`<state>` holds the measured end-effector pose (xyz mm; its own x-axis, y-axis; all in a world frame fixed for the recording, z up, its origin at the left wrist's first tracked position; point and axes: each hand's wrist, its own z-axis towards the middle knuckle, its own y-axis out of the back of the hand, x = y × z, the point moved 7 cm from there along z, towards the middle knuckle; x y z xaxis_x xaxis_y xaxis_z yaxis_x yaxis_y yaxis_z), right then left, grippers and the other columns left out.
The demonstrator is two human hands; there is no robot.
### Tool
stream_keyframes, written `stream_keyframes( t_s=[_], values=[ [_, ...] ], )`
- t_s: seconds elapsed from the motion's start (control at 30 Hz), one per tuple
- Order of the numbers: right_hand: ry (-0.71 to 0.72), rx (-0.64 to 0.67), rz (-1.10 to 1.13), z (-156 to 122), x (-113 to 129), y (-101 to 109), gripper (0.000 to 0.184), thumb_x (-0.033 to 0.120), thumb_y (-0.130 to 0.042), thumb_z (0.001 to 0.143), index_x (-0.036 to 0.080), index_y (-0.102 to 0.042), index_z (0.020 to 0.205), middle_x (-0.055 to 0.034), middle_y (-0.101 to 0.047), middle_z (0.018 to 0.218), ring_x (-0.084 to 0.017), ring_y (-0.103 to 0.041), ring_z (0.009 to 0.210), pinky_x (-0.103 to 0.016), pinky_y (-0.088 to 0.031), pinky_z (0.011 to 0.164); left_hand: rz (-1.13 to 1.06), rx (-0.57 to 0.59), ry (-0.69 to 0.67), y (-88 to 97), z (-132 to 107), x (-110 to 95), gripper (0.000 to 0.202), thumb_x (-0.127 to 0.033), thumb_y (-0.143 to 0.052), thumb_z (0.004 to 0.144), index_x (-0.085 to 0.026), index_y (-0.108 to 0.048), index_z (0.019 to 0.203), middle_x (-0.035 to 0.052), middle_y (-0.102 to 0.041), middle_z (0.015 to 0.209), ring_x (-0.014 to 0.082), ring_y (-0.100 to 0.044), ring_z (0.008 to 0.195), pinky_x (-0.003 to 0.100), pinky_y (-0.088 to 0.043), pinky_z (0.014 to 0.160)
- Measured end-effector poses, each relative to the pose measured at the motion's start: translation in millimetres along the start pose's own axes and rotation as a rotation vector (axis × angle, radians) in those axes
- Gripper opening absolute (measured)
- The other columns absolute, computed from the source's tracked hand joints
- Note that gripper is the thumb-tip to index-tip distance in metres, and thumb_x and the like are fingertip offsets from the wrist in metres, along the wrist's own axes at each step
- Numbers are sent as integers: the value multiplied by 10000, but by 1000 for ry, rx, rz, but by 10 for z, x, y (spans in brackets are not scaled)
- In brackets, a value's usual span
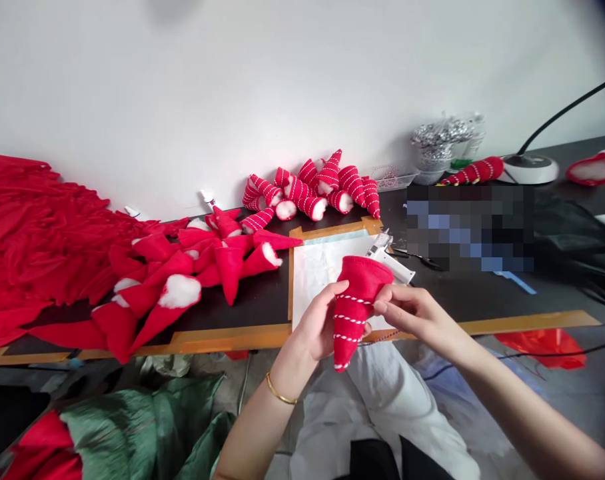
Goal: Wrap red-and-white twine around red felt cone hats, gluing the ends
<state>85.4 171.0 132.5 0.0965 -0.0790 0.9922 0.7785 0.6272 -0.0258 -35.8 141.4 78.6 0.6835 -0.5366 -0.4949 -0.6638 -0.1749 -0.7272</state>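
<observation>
A red felt cone (355, 303) with a red-and-white cord wound round its lower part hangs tip down in front of the table edge. My left hand (318, 325) grips the cone from the left, thumb on the cord. My right hand (411, 315) pinches the cone's right side and the loose cord end (380, 338) trailing below it. A white glue gun (388, 260) lies on the white sheet (318, 270) just behind the cone.
Plain red stuffed cones (182, 283) lie piled at left, beside a heap of red felt (32, 233). Cord-wrapped cones (315, 187) sit by the wall. Silver trim (440, 143), a lamp base (527, 168) and black cables (572, 107) are at right. Green fabric (147, 420) lies below.
</observation>
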Motion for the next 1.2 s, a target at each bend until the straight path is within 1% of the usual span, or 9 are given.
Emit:
stream_keyframes(
  t_s=[0.3,0.43,0.57,0.7,0.8,0.93,1.03,1.1,1.2],
  values=[
    [-19,-34,-49,-4,-5,29,365,500,-675,920,180,-650,746,13,-595,667,-110,-482,573,-244,-399,559,61,-140,-45,169,20,-20,245,-344,-757,799,-128,-672,879,52,-719,711,180,-664,581,308,-544,633],
    [-27,-43,-38,-13,-39,40,338,474,-688,914,183,-655,746,-7,-639,701,-138,-557,623,-258,-448,605,5,-98,-42,144,35,3,200,-328,-706,837,-133,-669,866,54,-720,697,189,-675,577,321,-558,658],
    [-42,-29,3,-27,-63,32,311,458,-689,919,180,-681,779,-41,-706,782,-174,-640,716,-277,-500,677,-17,-69,-34,95,22,13,210,-305,-637,871,-129,-682,977,66,-736,737,235,-718,677,357,-573,722],
    [-33,-39,21,-22,-26,45,327,470,-728,883,177,-671,748,-34,-692,741,-167,-633,684,-270,-505,654,-2,-38,-70,26,-30,-44,276,-243,-611,857,-164,-666,1116,55,-756,832,241,-732,750,380,-576,785],
    [-53,-39,23,-18,-18,26,354,497,-728,871,177,-657,738,-31,-679,745,-162,-625,670,-270,-505,634,18,28,-61,-33,-63,-53,286,-278,-621,851,-173,-676,1112,68,-760,880,258,-730,807,395,-570,808],
    [-48,-22,-49,-14,-15,-31,403,543,-694,881,178,-640,720,-17,-634,685,-140,-563,605,-257,-464,577,220,67,-152,-84,-96,-91,313,-452,-724,837,-155,-720,936,84,-743,809,251,-701,774,336,-544,730],
    [-26,-21,-88,-12,-2,-33,413,549,-682,890,175,-636,719,-7,-602,665,-124,-504,579,-247,-416,547,389,40,-296,-118,-123,-173,223,-335,-823,769,-166,-718,869,40,-722,760,188,-654,679,269,-487,639],
    [-19,-29,-79,-12,6,-9,401,539,-684,894,177,-637,728,-3,-595,672,-122,-491,584,-248,-406,550,356,0,-334,-105,-130,-208,200,-299,-816,767,-171,-713,882,33,-726,762,180,-646,660,265,-477,624],
    [-17,-50,-47,-10,18,35,379,518,-692,896,182,-635,729,6,-581,668,-119,-483,588,-247,-403,559,210,-87,-233,-16,-110,-161,184,-340,-745,823,-173,-705,889,45,-716,700,195,-651,628,283,-484,608]
  ],
)
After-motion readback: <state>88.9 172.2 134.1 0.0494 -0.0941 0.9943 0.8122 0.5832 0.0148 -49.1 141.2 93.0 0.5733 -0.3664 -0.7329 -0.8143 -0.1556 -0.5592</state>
